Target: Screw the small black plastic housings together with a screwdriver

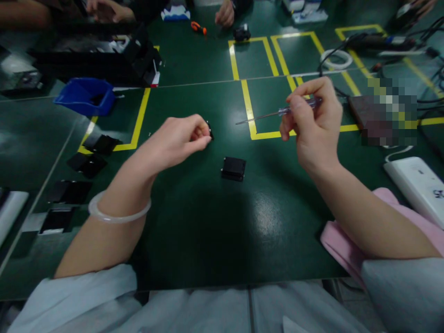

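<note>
Between the thumb and fingers of my left hand is a small black part, pinched near the middle of the green table; most of it is hidden. My right hand is closed round the clear handle of a thin screwdriver. Its shaft points left, and the tip is in the air, apart from the black part. On the table below and between my hands lies a black rectangular piece, touched by neither hand.
Several flat black pieces lie at the left, near a blue bin. A black crate stands behind it. On the right are a pink cloth, a white power strip and cables. Other people's hands are across the table.
</note>
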`<state>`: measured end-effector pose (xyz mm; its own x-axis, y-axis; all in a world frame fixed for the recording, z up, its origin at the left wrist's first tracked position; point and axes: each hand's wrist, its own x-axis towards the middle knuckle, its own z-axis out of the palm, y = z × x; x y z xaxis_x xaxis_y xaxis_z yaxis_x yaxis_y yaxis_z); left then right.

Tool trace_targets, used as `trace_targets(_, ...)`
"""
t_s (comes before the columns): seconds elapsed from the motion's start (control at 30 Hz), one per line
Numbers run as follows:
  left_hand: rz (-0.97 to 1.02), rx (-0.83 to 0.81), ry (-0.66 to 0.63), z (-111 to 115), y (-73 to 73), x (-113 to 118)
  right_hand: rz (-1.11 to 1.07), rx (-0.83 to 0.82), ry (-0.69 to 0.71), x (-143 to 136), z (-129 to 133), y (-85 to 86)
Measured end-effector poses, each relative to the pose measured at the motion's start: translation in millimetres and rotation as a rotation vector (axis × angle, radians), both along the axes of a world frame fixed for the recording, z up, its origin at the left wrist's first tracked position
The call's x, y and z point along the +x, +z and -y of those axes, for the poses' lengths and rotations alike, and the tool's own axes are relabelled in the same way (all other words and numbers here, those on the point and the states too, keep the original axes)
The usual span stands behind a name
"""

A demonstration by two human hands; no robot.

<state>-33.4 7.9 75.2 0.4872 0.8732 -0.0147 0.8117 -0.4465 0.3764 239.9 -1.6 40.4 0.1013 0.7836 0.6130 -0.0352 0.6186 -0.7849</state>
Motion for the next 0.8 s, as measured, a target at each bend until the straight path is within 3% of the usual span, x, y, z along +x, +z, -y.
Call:
trace_targets(0.1, -0.084, 0.03, 0.212, -5.3, -4.4, -51.7, -0.09, -0.204, 0.111, -1.7, -8.2, -17.6)
trace_targets(0.2, -0.17, 0.006, 0.366, -9.4, -19.7, -93.3, -0.122, -0.347, 0.174, -1.3, -12.5, -32.1)
trace_targets(0.4, -0.241, -0.08, 0.472, -13.3, -55.1, -131.4, -0.15, -0.485, 0.237, 2.1, -15.4, -42.4)
trace_targets(0.5, -0.261, -0.075, 0.498, -13.3, -60.5, -135.9, -0.181, -0.572, 0.281, 2.2, -16.1, -43.6)
trace_targets(0.6, -0.285, -0.071, 0.533, -8.2, -56.5, -130.1, -0.225, -0.64, 0.318, 1.8, -17.3, -44.8)
trace_targets(0.7, -0.236, 0.058, 0.502, 3.4, -49.1, -109.0, -0.247, -0.704, 0.337, 3.0, -19.5, -47.3)
trace_targets(0.8, -0.11, 0.176, 0.339, 18.6, -44.0, -74.0, -0.265, -0.782, 0.355, 6.6, -22.8, -51.3)
